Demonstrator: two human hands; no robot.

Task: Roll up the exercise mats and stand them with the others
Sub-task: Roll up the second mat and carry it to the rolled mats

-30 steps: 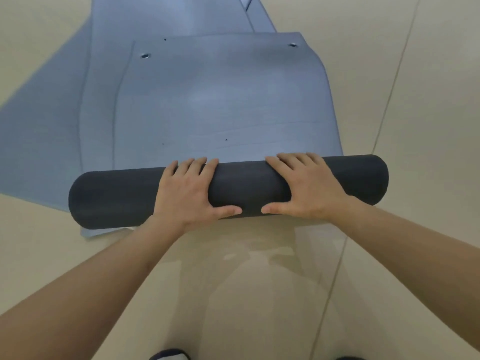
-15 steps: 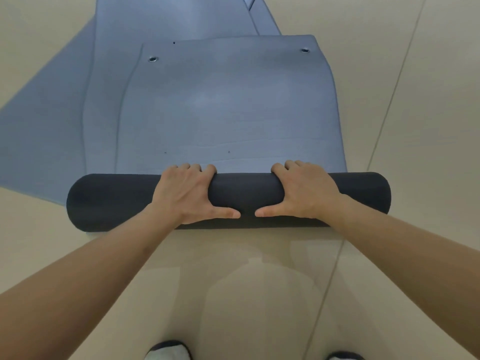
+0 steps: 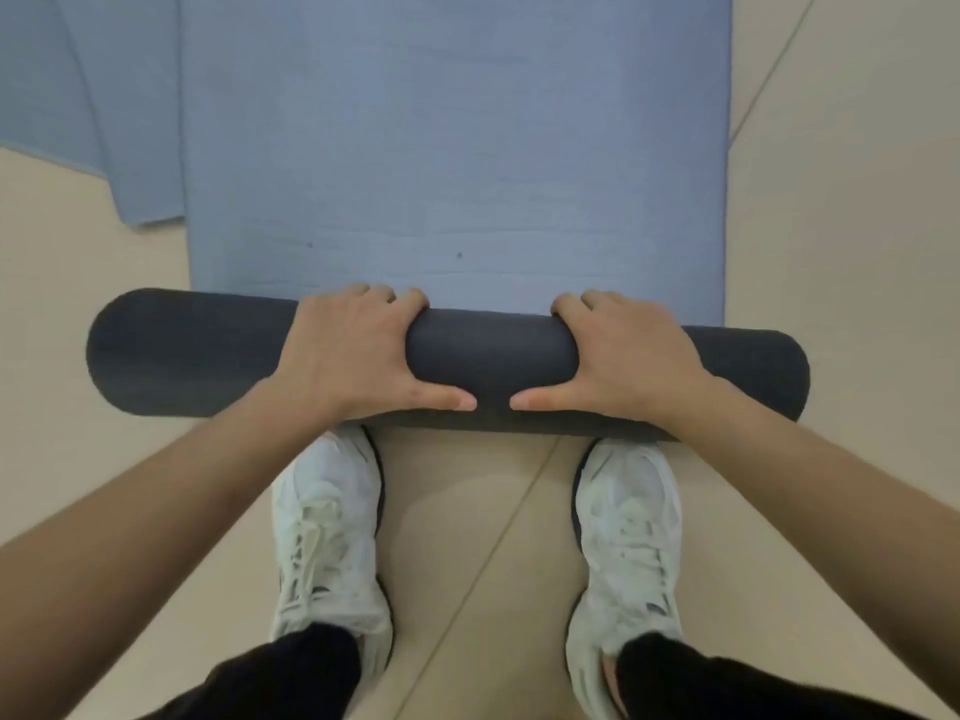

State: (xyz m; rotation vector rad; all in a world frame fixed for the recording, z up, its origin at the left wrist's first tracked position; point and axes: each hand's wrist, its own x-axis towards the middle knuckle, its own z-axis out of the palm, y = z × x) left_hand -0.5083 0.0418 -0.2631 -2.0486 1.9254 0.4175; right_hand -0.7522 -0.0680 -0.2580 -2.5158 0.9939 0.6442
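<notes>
Beige tiled floor carries a blue foam exercise mat, its near end wound into a dark roll. Left hand and right hand straddle its centre, fingers curled over, thumbs behind, likely keeping it tight.

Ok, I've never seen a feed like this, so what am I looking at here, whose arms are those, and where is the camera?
No machine here: a person wears one wide-angle camera on the head, looking down at the floor. The left hand and right hand wrap over a dark roll, the rolled part of a blue exercise mat that lies partly flat beyond it. More blue mats lie flat to the left. The white shoes are the person's own, just behind the roll.
</notes>
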